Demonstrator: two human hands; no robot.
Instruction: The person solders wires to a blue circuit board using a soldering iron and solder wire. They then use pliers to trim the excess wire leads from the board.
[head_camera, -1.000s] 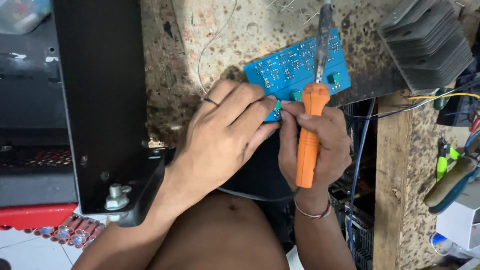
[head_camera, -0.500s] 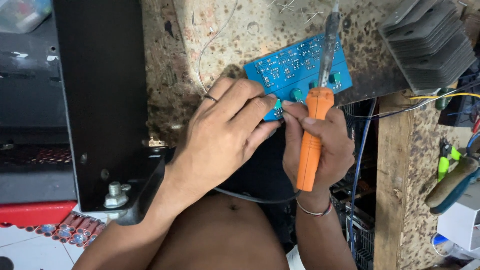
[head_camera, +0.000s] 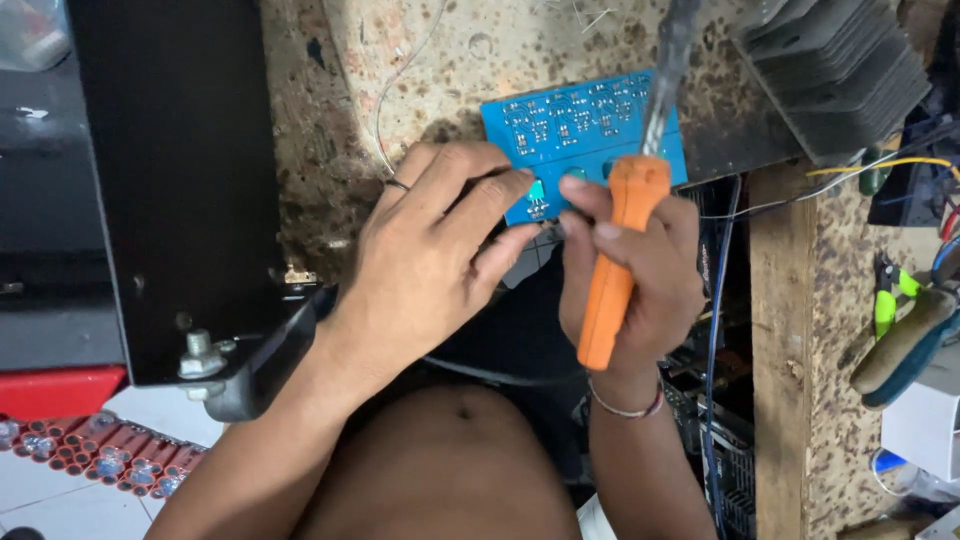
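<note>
Hands meet at the near edge of the blue board (head_camera: 585, 130), which lies flat on the stained table (head_camera: 450, 60) just beyond my fingers. I see my right hand (head_camera: 640, 275) clenched around the orange handle of the iron (head_camera: 620, 260), its metal shaft angling up across the board; the tip is blurred, so I cannot tell where it touches. My left hand (head_camera: 440, 255) curls its fingers onto the board's corner, thumb underneath, pinching it beside the right thumb. A ring sits on one left finger, a bracelet on the right wrist. Left of my left hand stands a black panel (head_camera: 170, 180). Beyond my right hand rests a finned heatsink (head_camera: 835, 70), and pliers (head_camera: 900, 330) lie to its right.
</note>
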